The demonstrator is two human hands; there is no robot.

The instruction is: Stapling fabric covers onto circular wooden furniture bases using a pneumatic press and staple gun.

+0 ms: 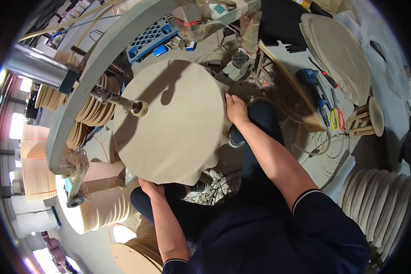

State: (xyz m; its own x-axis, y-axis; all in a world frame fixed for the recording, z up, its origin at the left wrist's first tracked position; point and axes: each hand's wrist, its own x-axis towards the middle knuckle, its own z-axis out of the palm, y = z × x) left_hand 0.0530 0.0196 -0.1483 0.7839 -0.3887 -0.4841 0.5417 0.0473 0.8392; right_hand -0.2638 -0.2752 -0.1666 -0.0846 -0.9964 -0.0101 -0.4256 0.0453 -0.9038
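Note:
In front of me lies a large round disc covered in beige fabric [178, 132], its loose cloth hanging in folds along the right and near edges. My right hand [237, 109] is closed on the cloth edge at the right side of the disc. At the near left rim my left hand [152, 188] grips the edge, its fingers partly hidden under the fabric. A metal rod with a ring-like tip [139, 108] reaches over the disc's left part. It casts a dark shadow on the cloth.
A curved grey machine frame [96, 59] with a metal cylinder [39, 68] arches along the left. On the right table lie a blue power tool [313, 84], scissors [337, 118], a screwdriver [326, 75] and stacked beige fabric pieces [338, 55]. Stacked round boards [137, 255] stand at lower left.

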